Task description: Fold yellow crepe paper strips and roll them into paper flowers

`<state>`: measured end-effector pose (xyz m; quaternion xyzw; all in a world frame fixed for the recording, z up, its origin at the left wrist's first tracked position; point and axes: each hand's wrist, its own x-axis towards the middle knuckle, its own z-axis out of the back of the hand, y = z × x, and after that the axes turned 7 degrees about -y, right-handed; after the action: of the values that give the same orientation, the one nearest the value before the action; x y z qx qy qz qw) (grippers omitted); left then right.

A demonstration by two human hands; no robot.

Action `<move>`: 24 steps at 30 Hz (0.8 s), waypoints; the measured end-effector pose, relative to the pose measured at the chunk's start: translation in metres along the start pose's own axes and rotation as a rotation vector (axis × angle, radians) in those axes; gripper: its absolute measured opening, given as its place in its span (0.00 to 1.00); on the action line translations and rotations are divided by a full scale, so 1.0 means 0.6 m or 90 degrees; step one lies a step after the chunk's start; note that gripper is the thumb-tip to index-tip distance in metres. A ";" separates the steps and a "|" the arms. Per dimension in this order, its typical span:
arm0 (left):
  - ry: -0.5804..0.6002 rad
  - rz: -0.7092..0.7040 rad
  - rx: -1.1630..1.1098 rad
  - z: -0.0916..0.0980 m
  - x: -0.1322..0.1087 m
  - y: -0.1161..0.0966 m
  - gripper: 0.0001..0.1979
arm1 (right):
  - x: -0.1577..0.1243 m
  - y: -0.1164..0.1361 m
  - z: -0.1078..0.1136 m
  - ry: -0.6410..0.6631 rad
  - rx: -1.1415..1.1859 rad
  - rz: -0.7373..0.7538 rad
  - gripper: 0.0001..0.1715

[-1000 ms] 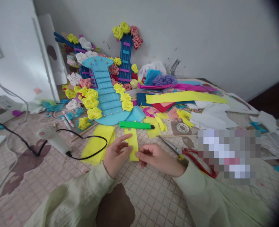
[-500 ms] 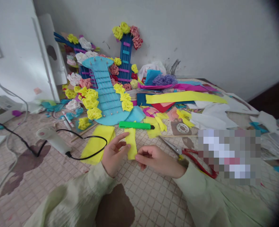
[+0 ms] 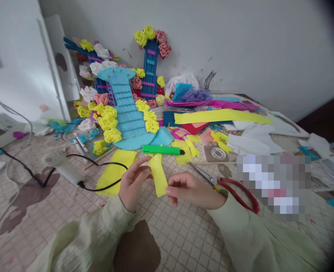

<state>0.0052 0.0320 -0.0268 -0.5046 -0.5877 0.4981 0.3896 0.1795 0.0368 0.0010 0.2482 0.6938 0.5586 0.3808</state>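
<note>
A small yellow crepe paper strip (image 3: 159, 177) hangs between my hands, tilted, over the tiled-pattern tabletop. My right hand (image 3: 194, 190) pinches its lower right corner between thumb and fingers. My left hand (image 3: 133, 184) is beside the strip's upper left edge, fingers curved and apart, with the index fingertip close to the top corner; whether it touches is hard to see. Just beyond lies a green utility knife (image 3: 163, 150). Folded yellow paper (image 3: 114, 175) lies left of my left hand. Red-handled scissors (image 3: 235, 189) rest beyond my right wrist.
A white glue gun (image 3: 63, 170) with a black cord lies at left. A light-blue guitar-shaped craft (image 3: 129, 109) with yellow paper flowers leans at the back. Right of it are a long yellow strip (image 3: 220, 116), white paper (image 3: 252, 141), purple yarn (image 3: 197, 96) and a tape ring (image 3: 218, 153).
The yellow strip has shifted slightly right and down and tilted with my right hand. My left thumb has come off the strip's face.
</note>
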 end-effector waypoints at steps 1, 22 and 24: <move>0.002 -0.031 0.013 0.000 -0.001 -0.004 0.14 | -0.002 0.001 0.003 0.020 0.043 -0.005 0.11; 0.278 -0.189 0.174 -0.007 -0.025 -0.009 0.16 | -0.003 -0.002 0.028 0.062 0.278 -0.028 0.13; 0.262 -0.156 0.164 -0.009 -0.025 -0.007 0.16 | 0.001 -0.005 0.024 0.024 0.229 0.023 0.18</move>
<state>0.0120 0.0185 -0.0208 -0.4663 -0.4845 0.4048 0.6196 0.1912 0.0448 -0.0032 0.3141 0.7851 0.4369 0.3067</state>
